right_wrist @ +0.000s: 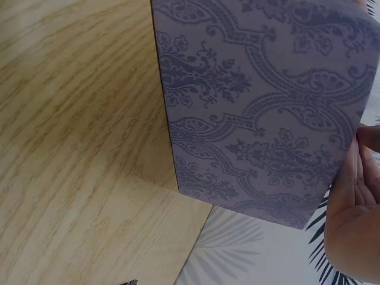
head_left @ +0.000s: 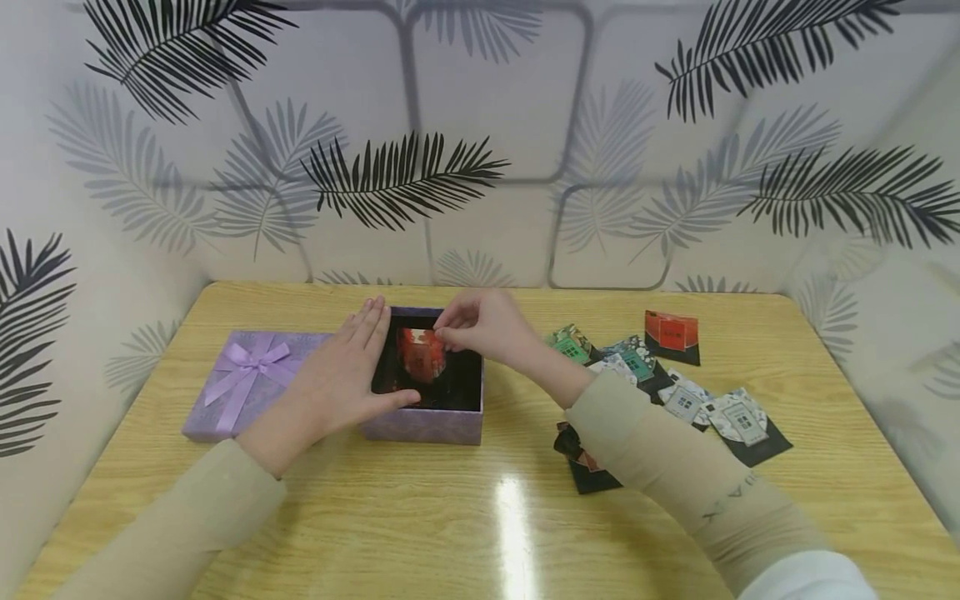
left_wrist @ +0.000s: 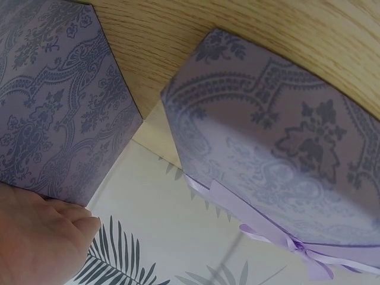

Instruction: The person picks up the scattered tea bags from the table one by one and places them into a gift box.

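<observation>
A purple patterned box (head_left: 423, 428) with a black inside stands uncovered on the table. My left hand (head_left: 337, 367) lies along its left rim with straight fingers, the thumb reaching over the front edge. Inside the box, a shiny red-and-black packet (head_left: 422, 357) is tilted up. My right hand (head_left: 487, 325) pinches its upper right corner between thumb and fingers. In the right wrist view the box's patterned side (right_wrist: 261, 113) hides the packet, and the right hand (right_wrist: 353, 208) is at the rim. The left wrist view shows the left hand (left_wrist: 41, 237) against the box wall.
Left of the box lies its purple lid (head_left: 217, 400), topped with a ribbon bow (head_left: 258, 364). Several small packets, among them a white one (head_left: 742, 423) and a red one (head_left: 672, 335), are spread at the right. Another dark packet (head_left: 588, 477) lies partly beneath the right forearm.
</observation>
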Available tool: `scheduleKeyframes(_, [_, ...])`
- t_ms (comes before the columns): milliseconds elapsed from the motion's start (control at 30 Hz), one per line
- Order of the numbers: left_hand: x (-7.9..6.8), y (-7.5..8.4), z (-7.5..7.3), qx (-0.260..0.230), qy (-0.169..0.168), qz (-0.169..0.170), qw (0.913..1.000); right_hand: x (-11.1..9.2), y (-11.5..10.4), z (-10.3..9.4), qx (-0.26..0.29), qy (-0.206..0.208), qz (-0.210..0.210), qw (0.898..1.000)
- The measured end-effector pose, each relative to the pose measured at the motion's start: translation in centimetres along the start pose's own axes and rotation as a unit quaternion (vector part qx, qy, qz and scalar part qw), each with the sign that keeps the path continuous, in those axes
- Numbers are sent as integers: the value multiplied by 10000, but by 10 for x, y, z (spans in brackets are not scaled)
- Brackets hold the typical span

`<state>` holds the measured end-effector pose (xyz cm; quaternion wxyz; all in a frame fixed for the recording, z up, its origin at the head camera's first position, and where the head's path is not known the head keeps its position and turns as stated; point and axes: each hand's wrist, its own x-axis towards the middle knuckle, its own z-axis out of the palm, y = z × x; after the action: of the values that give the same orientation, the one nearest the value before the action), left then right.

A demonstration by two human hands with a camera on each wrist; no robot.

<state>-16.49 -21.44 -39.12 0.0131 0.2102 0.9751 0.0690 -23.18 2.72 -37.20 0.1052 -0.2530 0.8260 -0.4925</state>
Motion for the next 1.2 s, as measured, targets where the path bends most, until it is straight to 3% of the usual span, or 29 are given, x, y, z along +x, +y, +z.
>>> scheduleKeyframes(167, [0, 1, -1, 2, 36, 20, 10000, -2, -2, 7, -577, -147, -231, 9980])
scheduleKeyframes(467, [-1, 1, -1, -3, 77, 7, 10000, -3, 0, 15, -1681, -130, -548, 9842])
scheduleKeyframes(767, [0, 1, 0, 59, 53, 41, 10000, -5, -4, 21, -2667, -101, -721, 9610])
scheduleKeyframes(900, [1, 1, 0, 35, 82, 57, 9999, -6, -4, 22, -2869, -71, -782, 9548])
scheduleKeyframes(1200, [0, 1, 1, 9, 94, 73, 9999, -9, -2, 21, -2985, 132, -841, 9506])
